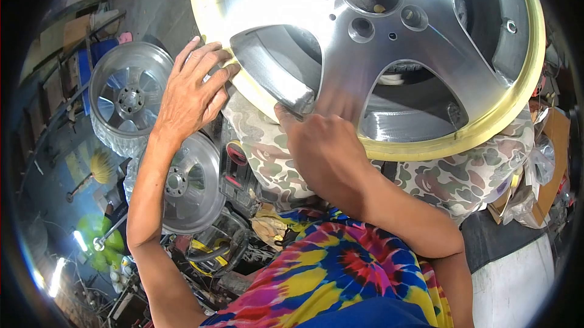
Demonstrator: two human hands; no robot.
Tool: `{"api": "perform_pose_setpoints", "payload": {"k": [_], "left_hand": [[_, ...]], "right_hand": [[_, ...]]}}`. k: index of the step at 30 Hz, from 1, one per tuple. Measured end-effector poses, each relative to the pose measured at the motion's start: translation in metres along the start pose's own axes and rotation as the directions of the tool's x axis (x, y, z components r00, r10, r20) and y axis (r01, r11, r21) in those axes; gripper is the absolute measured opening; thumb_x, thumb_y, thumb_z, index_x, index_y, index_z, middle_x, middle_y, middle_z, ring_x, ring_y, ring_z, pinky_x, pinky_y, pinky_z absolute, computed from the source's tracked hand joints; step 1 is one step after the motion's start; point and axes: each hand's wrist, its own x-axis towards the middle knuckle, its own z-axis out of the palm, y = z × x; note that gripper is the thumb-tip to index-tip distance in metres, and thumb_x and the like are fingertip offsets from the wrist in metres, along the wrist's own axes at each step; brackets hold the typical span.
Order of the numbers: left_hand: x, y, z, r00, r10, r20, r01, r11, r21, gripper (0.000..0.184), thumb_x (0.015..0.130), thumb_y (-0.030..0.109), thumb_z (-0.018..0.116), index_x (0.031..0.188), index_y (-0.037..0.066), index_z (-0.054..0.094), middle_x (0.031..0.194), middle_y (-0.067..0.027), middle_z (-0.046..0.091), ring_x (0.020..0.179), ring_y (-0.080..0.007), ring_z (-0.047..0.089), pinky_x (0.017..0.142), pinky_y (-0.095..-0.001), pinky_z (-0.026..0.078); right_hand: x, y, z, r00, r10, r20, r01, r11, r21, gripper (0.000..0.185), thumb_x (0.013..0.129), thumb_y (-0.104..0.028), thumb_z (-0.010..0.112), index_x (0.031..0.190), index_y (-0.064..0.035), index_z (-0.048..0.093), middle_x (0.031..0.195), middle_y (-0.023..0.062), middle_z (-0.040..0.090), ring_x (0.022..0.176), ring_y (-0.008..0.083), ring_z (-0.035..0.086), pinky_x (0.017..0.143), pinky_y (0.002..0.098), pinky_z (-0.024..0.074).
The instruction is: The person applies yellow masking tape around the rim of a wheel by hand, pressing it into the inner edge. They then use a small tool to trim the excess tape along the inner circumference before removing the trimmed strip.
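Observation:
A large silver wheel rim [389, 78] with yellow tape round its edge lies on camouflage cloth [274, 151]. My left hand [198, 84] rests on the taped edge at the left, its fingers spread and bent over the lip. Near the lower left spoke opening, my right hand [322, 145] is closed, with the index finger and thumb by the rim's inner edge. Something thin and dark shows at those fingertips, too small to name. The palm side of the right hand is hidden.
Two more rims, one upper [131, 87] and one lower [201, 182], stand at the left. A yellow brush [100, 167] and a green fan [100, 243] are at the lower left. A cardboard box [552, 167] and plastic bags [541, 160] sit at the right.

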Motion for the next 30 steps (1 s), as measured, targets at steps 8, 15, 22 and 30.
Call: {"api": "perform_pose_setpoints", "payload": {"k": [8,15,22,30], "left_hand": [[-0.001,0.008,0.011,0.999,0.023,0.033,-0.021,0.998,-0.054,0.039,0.083,0.009,0.074,0.122,0.01,0.073,0.125,-0.0072,0.066,0.133,-0.0282,0.061,0.131,-0.0553,0.037],[-0.002,0.01,0.012,0.999,0.022,0.047,-0.018,0.996,-0.082,0.041,0.082,0.01,0.075,0.123,0.011,0.073,0.123,-0.007,0.065,0.13,-0.0275,0.061,0.132,-0.0557,0.036],[-0.002,0.011,0.006,0.996,0.029,0.089,-0.02,0.995,-0.097,0.05,0.079,0.002,0.072,0.129,0.01,0.071,0.127,-0.0094,0.065,0.133,-0.0315,0.061,0.128,-0.0575,0.04],[-0.005,0.031,0.013,0.995,0.036,0.088,-0.027,0.995,-0.101,0.044,0.083,0.013,0.076,0.126,0.013,0.072,0.122,-0.0071,0.062,0.13,-0.0287,0.06,0.131,-0.0564,0.037]], "right_hand": [[-0.007,0.001,-0.01,0.992,0.129,-0.009,-0.129,0.989,-0.071,0.035,0.095,-0.001,0.06,0.126,0.0087,0.071,0.083,0.0254,0.074,0.08,0.0433,0.077,0.074,0.053,0.0614],[-0.012,0.001,-0.025,0.99,0.125,0.058,-0.114,0.981,-0.157,0.051,0.097,-0.007,0.061,0.147,-0.0049,0.066,0.082,0.0227,0.073,0.076,0.0415,0.075,0.07,0.0519,0.0594],[-0.019,-0.016,-0.006,0.984,0.13,0.125,-0.084,0.942,-0.325,0.066,0.09,-0.004,0.064,0.155,0.0032,0.056,0.08,0.0159,0.074,0.075,0.0325,0.076,0.067,0.0456,0.0593],[-0.011,-0.008,-0.008,0.971,0.171,0.164,-0.114,0.944,-0.309,0.067,0.087,-0.002,0.064,0.154,0.0039,0.057,0.077,0.0168,0.073,0.074,0.0339,0.077,0.065,0.0456,0.0593]]}}
